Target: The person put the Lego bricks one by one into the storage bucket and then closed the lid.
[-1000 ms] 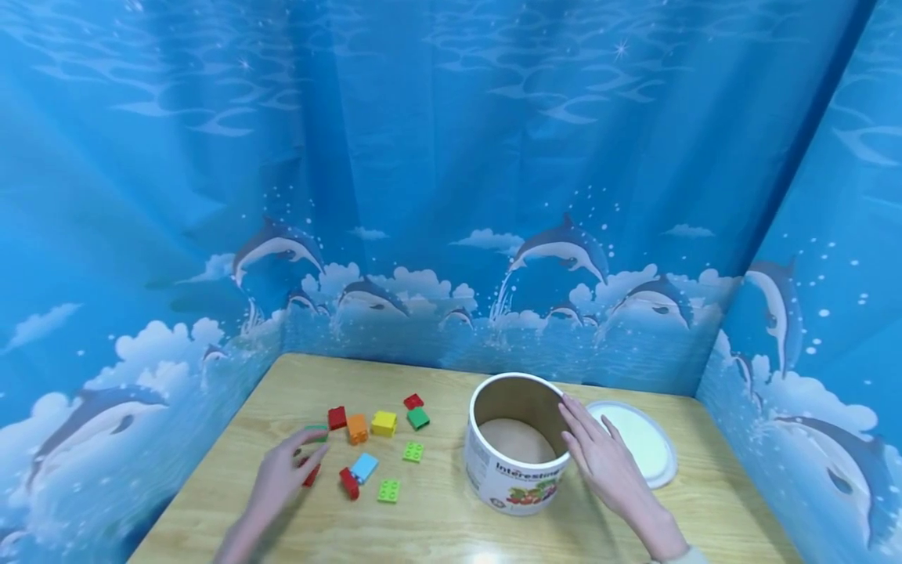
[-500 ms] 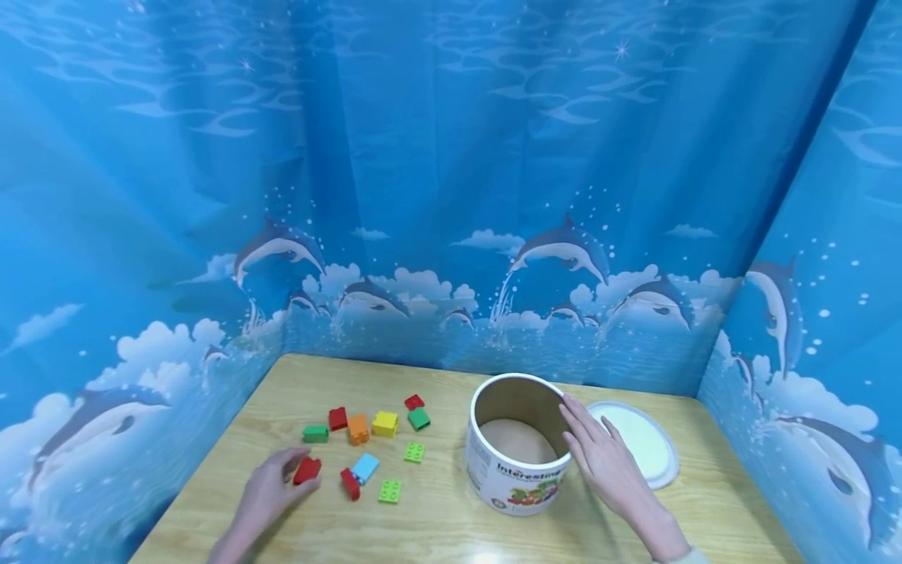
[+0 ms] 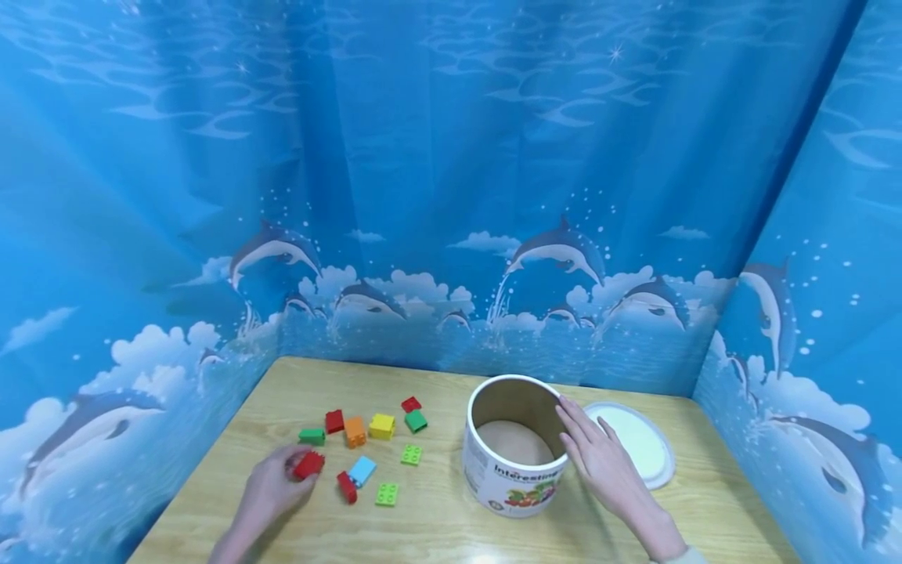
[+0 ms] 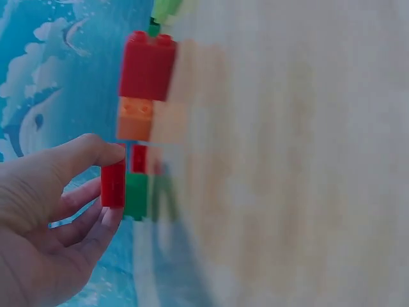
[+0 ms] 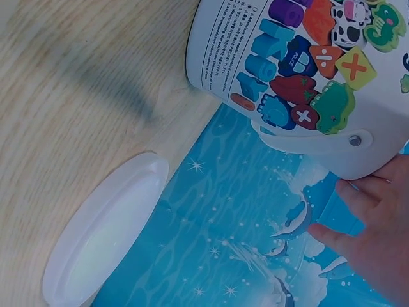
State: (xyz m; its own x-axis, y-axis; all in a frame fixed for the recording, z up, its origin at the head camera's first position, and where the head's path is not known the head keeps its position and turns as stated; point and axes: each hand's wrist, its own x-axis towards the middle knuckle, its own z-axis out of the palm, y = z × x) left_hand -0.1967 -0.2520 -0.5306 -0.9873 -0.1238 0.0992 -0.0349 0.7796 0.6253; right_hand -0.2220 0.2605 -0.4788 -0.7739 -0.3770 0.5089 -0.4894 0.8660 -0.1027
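Note:
Between the thumb and fingers of my left hand (image 3: 269,487) is a red toy building brick (image 3: 309,465), pinched at the table's left side. The left wrist view shows the same red brick (image 4: 113,184) held upright, with a green brick (image 4: 136,195) just behind it. My right hand (image 3: 604,464) rests with fairly straight fingers against the right rim of a round white bucket (image 3: 479,470). The bucket stands upright, its top uncovered, and its visible floor is bare. Printed toy pictures cover its side in the right wrist view, where fingertips touch the rim.
Around the left hand lie a green brick (image 3: 312,437), a dark red one (image 3: 334,421), an orange one (image 3: 355,432), a yellow one (image 3: 382,427) and several more. A white lid (image 3: 651,446) lies flat right of the bucket. Blue dolphin-print curtain (image 3: 423,196) encloses the table's back and sides.
My left hand has closed its fingers on the red brick and turned it slightly, shifting a little. The green brick behind it came into view. My right hand stays on the bucket.

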